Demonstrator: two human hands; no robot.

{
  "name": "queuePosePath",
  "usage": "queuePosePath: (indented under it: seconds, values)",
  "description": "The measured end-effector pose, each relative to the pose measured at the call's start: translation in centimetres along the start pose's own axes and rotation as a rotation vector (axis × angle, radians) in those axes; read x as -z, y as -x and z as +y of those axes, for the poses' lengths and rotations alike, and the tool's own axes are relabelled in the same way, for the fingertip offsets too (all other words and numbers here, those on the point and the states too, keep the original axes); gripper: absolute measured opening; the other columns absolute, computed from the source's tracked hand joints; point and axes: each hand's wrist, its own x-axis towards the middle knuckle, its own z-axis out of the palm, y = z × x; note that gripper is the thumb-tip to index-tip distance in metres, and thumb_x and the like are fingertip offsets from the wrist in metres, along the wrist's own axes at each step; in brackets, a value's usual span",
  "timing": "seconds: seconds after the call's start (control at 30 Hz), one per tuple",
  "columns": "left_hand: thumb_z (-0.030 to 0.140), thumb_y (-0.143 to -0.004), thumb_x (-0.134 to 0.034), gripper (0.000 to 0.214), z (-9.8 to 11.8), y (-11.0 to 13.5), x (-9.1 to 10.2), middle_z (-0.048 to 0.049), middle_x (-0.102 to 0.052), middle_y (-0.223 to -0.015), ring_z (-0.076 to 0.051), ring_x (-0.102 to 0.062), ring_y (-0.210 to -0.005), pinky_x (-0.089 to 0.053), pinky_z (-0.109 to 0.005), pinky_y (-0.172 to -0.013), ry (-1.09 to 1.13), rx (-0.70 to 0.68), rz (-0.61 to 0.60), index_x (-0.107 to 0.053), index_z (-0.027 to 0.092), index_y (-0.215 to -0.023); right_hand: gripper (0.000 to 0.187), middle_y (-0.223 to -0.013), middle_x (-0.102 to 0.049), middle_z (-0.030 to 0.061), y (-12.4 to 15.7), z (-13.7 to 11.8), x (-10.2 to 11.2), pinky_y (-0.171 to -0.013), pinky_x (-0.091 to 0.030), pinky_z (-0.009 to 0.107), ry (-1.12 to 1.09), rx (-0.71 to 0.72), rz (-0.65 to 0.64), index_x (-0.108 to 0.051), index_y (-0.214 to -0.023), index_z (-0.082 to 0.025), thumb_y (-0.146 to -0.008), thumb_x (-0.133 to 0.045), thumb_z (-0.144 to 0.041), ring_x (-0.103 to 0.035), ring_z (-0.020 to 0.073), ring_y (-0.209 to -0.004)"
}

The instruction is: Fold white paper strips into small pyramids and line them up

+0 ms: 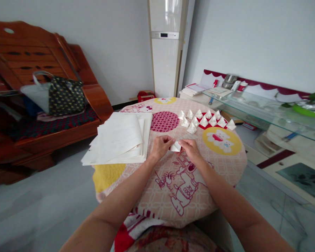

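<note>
Centrally, a draped table (153,204) stood before the person. White paper (118,136) lay stacked on its left part; folded shapes (203,121) stood grouped toward the far right. Nearer the person, around mid-table, the left hand (161,145) and right hand (191,147) pinched one small white piece (175,146) between them, each grasping an opposite side.

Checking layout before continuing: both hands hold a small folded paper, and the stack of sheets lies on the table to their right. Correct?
Not quite: in the head view, the stack of sheets lies on the table to the hands' left. The left hand and right hand hold a small folded paper.
</note>
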Motion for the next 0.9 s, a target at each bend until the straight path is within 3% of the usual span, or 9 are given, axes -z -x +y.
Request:
queuePosePath:
  seconds: [0.17, 0.33, 0.47, 0.67, 0.9]
  values:
    - [0.045, -0.073, -0.077, 0.033, -0.6, -0.2, -0.1, 0.0011, -0.058, -0.053, -0.010, -0.048, -0.049, -0.036, -0.023, -0.049, 0.093, 0.059, -0.038, -0.067, 0.016, -0.062, 0.033, -0.062, -0.065, 0.0045, 0.0, 0.3, 0.1, -0.045, -0.053, 0.030, 0.012, -0.025, -0.009, -0.060, -0.066, -0.021, -0.079, -0.066, -0.051, -0.064, 0.0200, -0.052]
    - [0.051, -0.067, -0.083, 0.040, -0.9, -0.2, -0.5, 0.0016, -0.059, -0.057, -0.009, -0.051, -0.051, -0.043, -0.023, -0.052, 0.221, 0.154, -0.071, -0.068, 0.015, -0.066, 0.033, -0.057, -0.064, 0.0022, -0.2, 0.6, 0.2, -0.040, -0.051, 0.028, 0.046, 0.014, 0.064, -0.062, -0.068, -0.021, -0.079, -0.065, -0.051, -0.064, 0.0190, -0.047]
    - [0.054, -0.063, -0.085, 0.045, -0.9, -0.1, -0.6, 0.0008, -0.061, -0.060, -0.010, -0.054, -0.052, -0.049, -0.024, -0.052, 0.226, 0.226, -0.124, -0.066, 0.014, -0.066, 0.036, -0.054, -0.063, 0.0009, -0.3, 1.0, 0.4, -0.039, -0.049, 0.026, 0.065, 0.035, 0.082, -0.060, -0.068, -0.021, -0.081, -0.065, -0.054, -0.065, 0.0193, -0.047]
    - [0.049, -0.063, -0.085, 0.042, -0.6, -0.1, -0.5, -0.0002, -0.062, -0.059, -0.010, -0.055, -0.051, -0.047, -0.023, -0.049, 0.249, 0.241, -0.127, -0.063, 0.014, -0.062, 0.039, -0.053, -0.064, 0.0008, -0.1, 0.5, 0.2, -0.037, -0.048, 0.024, 0.018, -0.029, 0.057, -0.061, -0.070, -0.020, -0.078, -0.068, -0.058, -0.062, 0.0167, -0.042]
    - [0.048, -0.066, -0.082, 0.042, -0.3, -0.4, 0.1, 0.0045, -0.052, -0.051, -0.007, -0.047, -0.045, -0.044, -0.022, -0.047, 0.212, 0.165, -0.021, -0.057, 0.016, -0.058, 0.042, -0.060, -0.070, 0.0053, 0.5, -0.7, 0.2, -0.036, -0.046, 0.021, -0.065, -0.187, -0.159, -0.068, -0.076, -0.015, -0.073, -0.075, -0.057, -0.062, 0.0141, -0.042]
